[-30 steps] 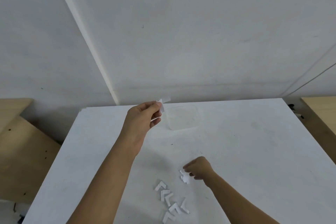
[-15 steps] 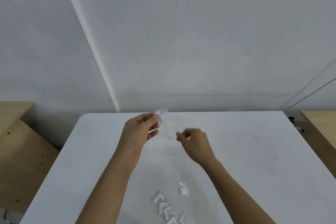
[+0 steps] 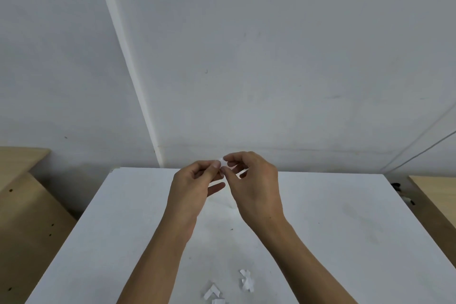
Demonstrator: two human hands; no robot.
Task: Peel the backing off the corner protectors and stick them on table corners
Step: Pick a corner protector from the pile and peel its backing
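Right hand joins the left on the protector

A second ago the right hand (image 3: 254,185) was low on the white table (image 3: 345,229), at the crumpled white paper scraps (image 3: 246,280). It has since risen, and its fingertips now pinch the small white corner protector (image 3: 222,162) that the left hand (image 3: 192,187) held alone. The view has tipped upward, so the scraps now sit near the bottom edge.

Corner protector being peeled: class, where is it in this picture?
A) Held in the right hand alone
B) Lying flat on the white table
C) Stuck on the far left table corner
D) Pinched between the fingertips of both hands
D: the small white corner protector sits between the fingertips of the left hand and the right hand, held up off the white table.
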